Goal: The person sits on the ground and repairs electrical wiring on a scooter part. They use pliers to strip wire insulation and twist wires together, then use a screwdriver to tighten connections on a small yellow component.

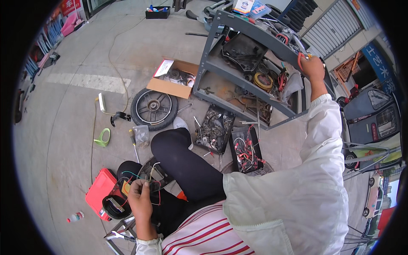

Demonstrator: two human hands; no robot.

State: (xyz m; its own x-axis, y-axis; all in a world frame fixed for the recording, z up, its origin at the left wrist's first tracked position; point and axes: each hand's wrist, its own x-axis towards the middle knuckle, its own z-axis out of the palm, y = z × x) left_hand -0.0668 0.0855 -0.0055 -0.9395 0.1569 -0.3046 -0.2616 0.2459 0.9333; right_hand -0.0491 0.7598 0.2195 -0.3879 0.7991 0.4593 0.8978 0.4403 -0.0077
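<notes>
My left hand [140, 191] is pinched on thin coloured wires above my lap, beside a dark round part [155, 170] with wires running from it. A yellow device [126, 186] lies just left of the hand, by an open red case [97, 191]. My right hand [313, 69] is raised at the top shelf of a grey metal cart [255, 29], fingers closed on an orange-handled tool [301, 60]. Parts fill the cart's shelves. Below it sit a tray of metal parts [212, 129] and a tray of cables [245, 148].
A wheel [140, 108] and a cardboard box [170, 89] lie ahead. A screwdriver [134, 140], green ring [102, 137], power strip [101, 102] and bottle [75, 216] are on the floor. A covered vehicle [369, 110] stands at right, a black bin [157, 15] at the back.
</notes>
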